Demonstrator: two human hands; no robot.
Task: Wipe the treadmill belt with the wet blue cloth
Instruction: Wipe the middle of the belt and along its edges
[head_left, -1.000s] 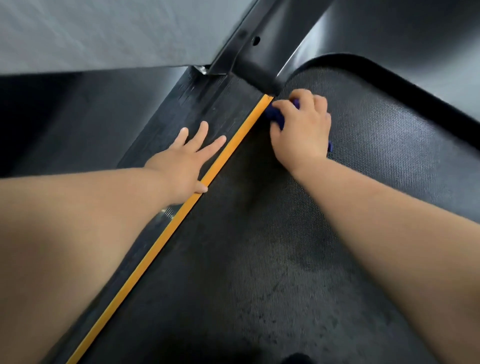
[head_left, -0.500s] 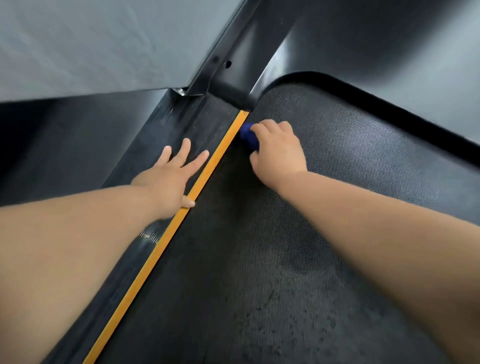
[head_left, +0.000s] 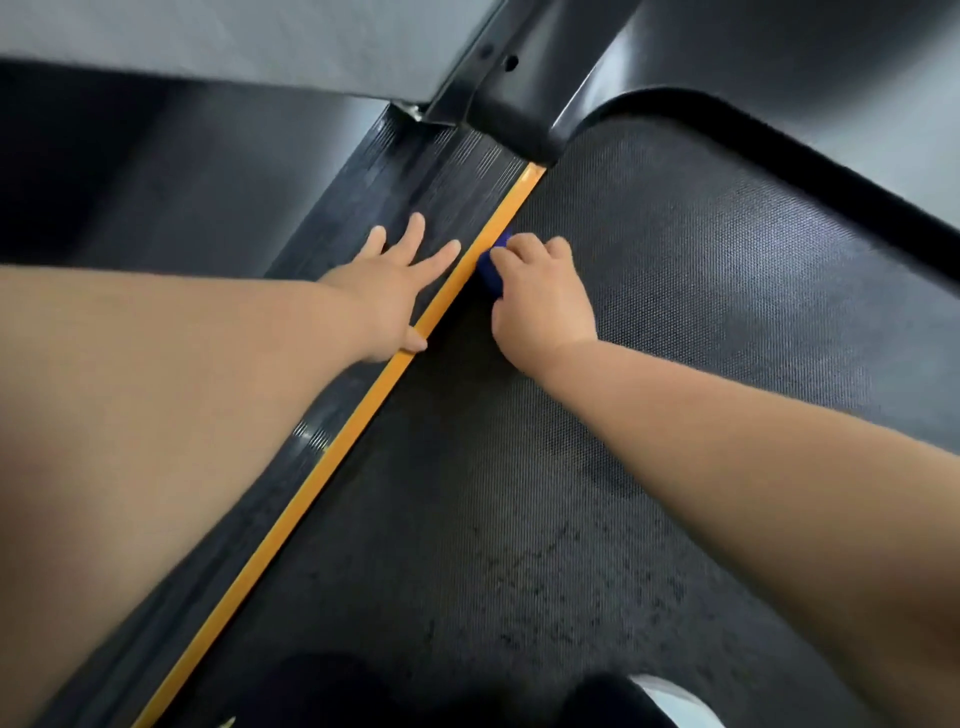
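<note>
The black textured treadmill belt (head_left: 675, 322) fills the middle and right of the head view. My right hand (head_left: 540, 301) grips a bunched blue cloth (head_left: 491, 273) and presses it on the belt's left edge, right beside the orange strip (head_left: 363, 410). Most of the cloth is hidden under my fingers. My left hand (head_left: 395, 296) rests flat with straight, spread fingers on the ribbed black side rail (head_left: 457, 171), its thumb touching the orange strip.
A black upright post (head_left: 488, 67) rises at the belt's far left corner. The glossy black motor cover (head_left: 779, 62) borders the belt's far end. Dark floor (head_left: 130, 171) lies left of the rail. Dark legs and a light shoe (head_left: 670, 701) show at the bottom.
My right hand has slid the blue cloth back toward me along the orange strip, away from the belt's far corner. My left hand has stayed flat on the side rail.
</note>
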